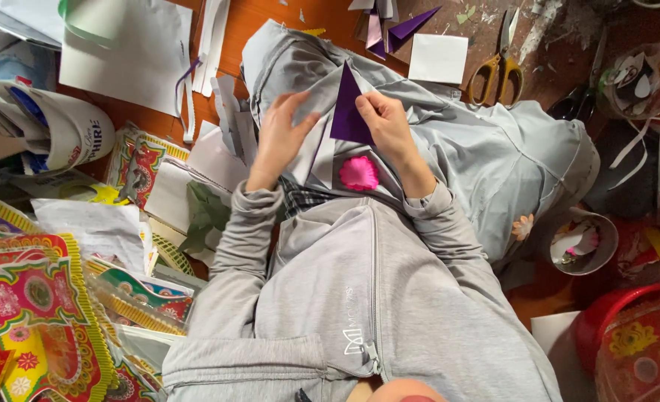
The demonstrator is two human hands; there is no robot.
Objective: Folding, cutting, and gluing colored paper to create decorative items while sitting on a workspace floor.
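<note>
Head view, purple paper triangle [348, 108] upright, tip pointing away, both hands pinching

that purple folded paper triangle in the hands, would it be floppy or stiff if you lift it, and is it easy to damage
The purple paper triangle is probably very light: both hands, left and right, hold it by the fingertips alone. Its sharp creases likely stiffen it somewhat, as it stands upright without drooping. Being thin paper, it would probably crumple or tear under a hard squeeze.
</note>
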